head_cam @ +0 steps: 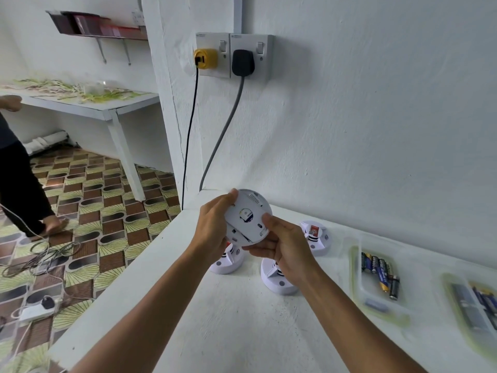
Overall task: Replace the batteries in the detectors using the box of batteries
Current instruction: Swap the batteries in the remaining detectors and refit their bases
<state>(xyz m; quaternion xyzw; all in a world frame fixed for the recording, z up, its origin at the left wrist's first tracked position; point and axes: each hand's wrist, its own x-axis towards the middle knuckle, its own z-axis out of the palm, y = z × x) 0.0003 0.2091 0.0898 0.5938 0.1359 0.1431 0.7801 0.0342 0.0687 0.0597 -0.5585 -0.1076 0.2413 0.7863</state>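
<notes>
At frame centre, left hand [212, 232] and right hand [282, 249] are gripping a detector [246, 215] above the table [242, 319]; twisting carelessly risks dropping it onto detectors below; batteries [379, 273] are lying lower right

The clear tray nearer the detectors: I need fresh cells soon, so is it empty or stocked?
Stocked. The clear tray on the table holds several loose batteries lying together along its inner side.

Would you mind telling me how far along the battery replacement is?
Nothing looks finished. Both the left hand and right hand hold one detector, back facing up. Three detectors wait on the table; loose batteries lie in the box.
</notes>
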